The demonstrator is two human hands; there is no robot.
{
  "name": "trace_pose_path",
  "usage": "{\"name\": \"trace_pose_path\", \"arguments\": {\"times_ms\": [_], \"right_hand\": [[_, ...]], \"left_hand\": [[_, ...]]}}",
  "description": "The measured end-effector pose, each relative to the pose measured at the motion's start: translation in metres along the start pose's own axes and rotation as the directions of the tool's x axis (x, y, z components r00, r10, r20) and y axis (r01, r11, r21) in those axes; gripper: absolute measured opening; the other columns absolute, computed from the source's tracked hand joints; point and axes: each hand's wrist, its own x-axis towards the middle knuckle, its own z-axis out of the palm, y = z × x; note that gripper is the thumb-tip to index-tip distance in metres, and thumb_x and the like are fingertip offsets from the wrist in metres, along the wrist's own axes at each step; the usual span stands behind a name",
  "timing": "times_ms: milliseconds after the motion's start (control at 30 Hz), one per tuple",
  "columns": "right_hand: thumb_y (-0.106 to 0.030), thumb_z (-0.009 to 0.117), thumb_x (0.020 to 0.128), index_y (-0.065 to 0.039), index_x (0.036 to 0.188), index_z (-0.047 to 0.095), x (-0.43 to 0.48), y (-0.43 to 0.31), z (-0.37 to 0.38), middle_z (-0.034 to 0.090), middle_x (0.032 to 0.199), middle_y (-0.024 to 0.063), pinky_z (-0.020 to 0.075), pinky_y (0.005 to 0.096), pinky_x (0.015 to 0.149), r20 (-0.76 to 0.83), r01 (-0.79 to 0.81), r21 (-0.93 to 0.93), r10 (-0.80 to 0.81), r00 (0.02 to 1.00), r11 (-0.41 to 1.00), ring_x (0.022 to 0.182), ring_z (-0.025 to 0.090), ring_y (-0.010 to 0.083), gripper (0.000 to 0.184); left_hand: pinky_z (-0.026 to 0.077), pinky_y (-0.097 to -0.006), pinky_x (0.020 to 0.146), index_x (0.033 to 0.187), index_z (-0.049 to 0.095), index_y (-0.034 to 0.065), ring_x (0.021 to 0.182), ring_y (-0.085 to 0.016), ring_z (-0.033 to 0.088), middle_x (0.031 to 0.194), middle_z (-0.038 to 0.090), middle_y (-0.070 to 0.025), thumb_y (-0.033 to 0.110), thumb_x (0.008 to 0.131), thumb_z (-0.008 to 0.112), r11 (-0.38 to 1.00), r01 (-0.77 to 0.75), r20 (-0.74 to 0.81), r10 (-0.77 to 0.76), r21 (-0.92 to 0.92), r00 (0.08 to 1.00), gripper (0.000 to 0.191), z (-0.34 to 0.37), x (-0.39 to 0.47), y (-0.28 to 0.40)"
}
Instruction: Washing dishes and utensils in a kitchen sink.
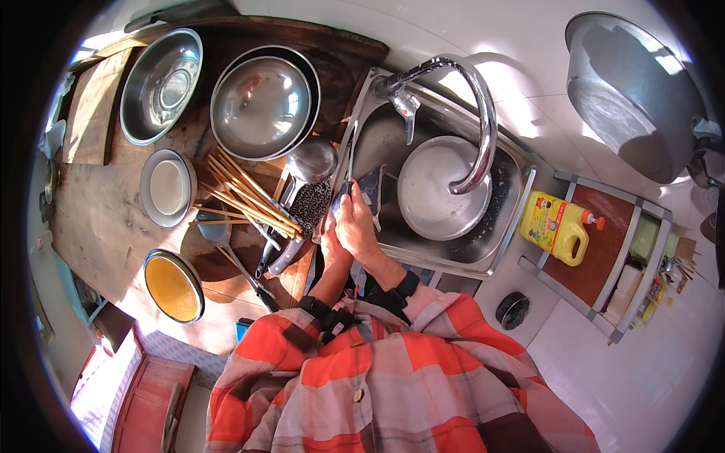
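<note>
At the left rim of the steel sink (391,255), my right hand (359,229) closes around the dark handle of a slender metal utensil (351,156), its thin end pointing away from me. A bit of purplish cloth or scrubber (337,205) shows beside the fingers. My left hand (335,252) sits just below and against the right, its fingers partly hidden, so its hold is unclear. Inside the sink, a round metal basin (433,198) holds cloudy water under the curved faucet (488,130). Dark patterned cloth (371,189) lies in the sink near my right hand.
Left of my hands, the wooden table (102,204) carries chopsticks (255,204), a ladle (311,161), a speckled-blade knife (313,209), a spatula (212,226), stacked bowls (164,189), a yellow bowl (173,289) and metal basins (260,107). A yellow detergent jug (549,226) is right of the sink.
</note>
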Motion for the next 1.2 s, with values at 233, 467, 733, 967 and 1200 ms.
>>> {"name": "trace_pose_path", "arguments": {"times_ms": [233,467,733,967,1200], "right_hand": [[-0.001,0.041,0.077,0.011,0.095,0.043,0.086,0.019,-0.035,0.046,0.096,0.0323,0.0448,0.0402,0.059,-0.051,0.428,-0.379,-0.48,0.876,0.82,0.068,0.052,0.042,0.021],[-0.018,0.039,0.088,-0.004,0.123,0.038,0.005,0.01,-0.135,0.048,0.06,0.0176,0.0396,0.0363,0.052,0.23,0.039,-0.278,0.027,0.973,0.96,0.051,0.05,0.0271,0.038],[-0.019,0.04,0.088,-0.01,0.118,0.043,0.032,0.028,-0.246,0.051,0.056,0.0143,0.0416,0.0367,0.05,0.106,-0.03,-0.413,0.08,0.991,0.91,0.051,0.054,0.029,0.031],[-0.019,0.045,0.086,-0.011,0.115,0.048,0.11,0.025,-0.269,0.06,0.086,0.0172,0.0442,0.0411,0.062,0.109,0.312,-0.572,-0.306,0.946,0.759,0.075,0.056,0.036,0.031],[-0.02,0.044,0.085,-0.019,0.116,0.046,0.16,0.025,-0.258,0.061,0.085,0.0117,0.0456,0.0409,0.063,0.303,0.503,-0.69,-0.423,0.854,0.521,0.074,0.058,0.0316,0.031]], "left_hand": [[0.043,-0.0409,0.068,0.089,0.054,-0.008,0.077,-0.039,0.056,0.081,0.057,-0.0267,0.038,0.081,0.049,0.73,0.293,0.015,-0.383,0.617,0.924,0.047,0.008,-0.002,0.038],[0.042,-0.0357,0.063,0.086,0.056,-0.0069,0.066,-0.025,0.055,0.072,0.058,-0.0184,0.025,0.08,0.054,0.872,0.174,0.053,-0.222,0.457,0.974,0.032,-0.002,0.001,0.025],[0.038,-0.0309,0.052,0.077,0.056,-0.0068,0.056,-0.012,0.044,0.059,0.052,-0.0087,0.025,0.082,0.054,0.887,0.103,0.034,-0.133,0.45,0.991,0.032,0.006,0.0,0.018],[0.039,-0.0331,0.054,0.079,0.057,-0.0072,0.057,-0.015,0.046,0.061,0.054,-0.0118,0.026,0.081,0.054,0.811,-0.013,0.02,0.002,0.585,1.0,0.034,-0.004,-0.001,-0.003],[0.044,-0.0321,0.064,0.092,0.059,-0.005,0.066,-0.018,0.055,0.074,0.061,-0.011,0.025,0.082,0.052,0.853,0.213,-0.056,-0.212,0.476,0.976,0.032,0.012,-0.003,0.026]]}}
